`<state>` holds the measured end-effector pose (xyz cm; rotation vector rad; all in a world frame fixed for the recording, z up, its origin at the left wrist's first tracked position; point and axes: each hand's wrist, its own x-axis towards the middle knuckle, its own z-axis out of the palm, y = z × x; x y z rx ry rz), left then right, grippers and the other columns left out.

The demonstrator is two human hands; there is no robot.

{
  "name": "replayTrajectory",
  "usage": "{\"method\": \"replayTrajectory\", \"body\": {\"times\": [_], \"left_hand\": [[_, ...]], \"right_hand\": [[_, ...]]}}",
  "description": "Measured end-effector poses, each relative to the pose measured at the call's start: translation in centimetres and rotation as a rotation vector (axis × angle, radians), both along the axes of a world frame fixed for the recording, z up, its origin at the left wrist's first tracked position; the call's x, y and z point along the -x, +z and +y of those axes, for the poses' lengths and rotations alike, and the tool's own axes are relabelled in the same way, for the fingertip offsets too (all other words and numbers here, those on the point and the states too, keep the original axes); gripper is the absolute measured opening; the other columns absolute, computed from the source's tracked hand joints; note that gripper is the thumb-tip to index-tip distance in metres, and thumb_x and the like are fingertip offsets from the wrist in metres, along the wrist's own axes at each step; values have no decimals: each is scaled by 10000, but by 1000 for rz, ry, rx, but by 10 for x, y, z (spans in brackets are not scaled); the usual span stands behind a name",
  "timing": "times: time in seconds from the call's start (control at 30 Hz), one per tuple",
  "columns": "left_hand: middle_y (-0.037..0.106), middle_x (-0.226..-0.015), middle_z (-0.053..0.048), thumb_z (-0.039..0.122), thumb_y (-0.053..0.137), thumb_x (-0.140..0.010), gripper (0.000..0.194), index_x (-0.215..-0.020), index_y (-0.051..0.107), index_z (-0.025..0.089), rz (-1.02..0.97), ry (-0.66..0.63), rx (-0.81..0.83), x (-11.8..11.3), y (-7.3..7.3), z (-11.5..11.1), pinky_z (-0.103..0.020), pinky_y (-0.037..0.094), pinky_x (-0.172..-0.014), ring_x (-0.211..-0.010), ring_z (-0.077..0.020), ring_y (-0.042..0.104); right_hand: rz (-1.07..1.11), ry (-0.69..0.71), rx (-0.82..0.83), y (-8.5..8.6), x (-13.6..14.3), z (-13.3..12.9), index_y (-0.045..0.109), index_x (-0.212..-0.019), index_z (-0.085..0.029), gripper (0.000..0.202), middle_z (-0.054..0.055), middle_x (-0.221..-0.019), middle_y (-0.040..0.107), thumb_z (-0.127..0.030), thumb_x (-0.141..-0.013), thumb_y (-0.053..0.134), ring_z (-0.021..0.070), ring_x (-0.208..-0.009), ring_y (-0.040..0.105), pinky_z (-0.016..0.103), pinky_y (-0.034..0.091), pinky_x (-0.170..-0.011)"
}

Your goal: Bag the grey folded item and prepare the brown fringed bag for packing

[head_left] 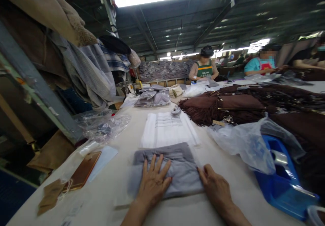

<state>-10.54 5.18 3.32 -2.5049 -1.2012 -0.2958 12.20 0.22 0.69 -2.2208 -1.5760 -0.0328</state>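
My left hand (155,178) lies flat, fingers spread, on a folded grey fabric piece (182,161) that seems to be in a clear plastic bag. At its right edge, my right hand (217,187) is closed, thumb and curled fingers pinching that edge. The grey piece lies on the pale table right before me, on a thin light sheet or board whose edge shows at lower left. Just beyond it is a stack of white printed sheets or bags (165,128), with a small grey roll (175,111) at its far corner.
At right, a blue tape dispenser (281,182) stands beside crumpled clear plastic (243,141) and dark brown fringed bags (203,109). At left are a phone (82,170), brown tags (50,197) and clear bags (104,126). Bagged grey pieces (153,97) lie farther back. Co-workers (204,68) work beyond.
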Motion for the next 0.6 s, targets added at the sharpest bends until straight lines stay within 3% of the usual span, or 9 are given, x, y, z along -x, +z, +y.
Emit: {"method": "replayTrajectory", "body": {"times": [0.1,0.2,0.3,0.37,0.47,0.6], "left_hand": [[435,-1381,-61,414,446,-857,497,-1338,330,371,-32,12,76,3,-12,7,-619,331,-940,-1253,-349,390],[462,-1359,-86,374,403,-859,481,-1335,337,366,-75,-55,-55,13,-29,17,-630,324,-914,-1228,-366,415],[467,-1356,-89,329,378,-849,486,-1332,346,365,-76,-142,-124,19,-43,27,-625,304,-913,-1231,-375,401],[470,-1353,-89,318,377,-843,484,-1325,364,361,-65,-162,-147,20,-46,29,-616,298,-921,-1238,-376,389],[495,-1328,-101,305,369,-841,470,-1308,406,341,-66,-134,-179,19,-43,25,-605,305,-918,-1219,-376,410],[506,-1319,-97,294,357,-840,457,-1287,442,327,-40,-124,-166,14,-32,19,-593,319,-915,-1209,-375,427]], "right_hand": [[19,-76,-48,2,-5,-7,534,-725,-195,156,40,-554,646,-242,-860,472,202,-507,621,246,287,-465],[-24,-94,-83,9,-25,-23,550,-732,-207,141,6,-577,644,-224,-847,470,155,-530,608,234,333,-496],[-17,-126,-277,34,-67,-55,575,-785,-211,269,32,-715,655,-384,-875,390,150,-671,605,242,410,-651],[56,-245,-471,58,-104,-79,593,-817,-191,370,94,-844,646,-485,-831,369,202,-820,582,315,405,-795],[218,-407,-370,83,-153,-101,583,-644,-196,379,121,-780,608,-539,-700,430,262,-812,542,384,390,-773],[413,-353,-206,87,-175,-97,458,-399,-226,391,46,-482,505,-532,-641,431,185,-524,481,317,381,-546]]}}
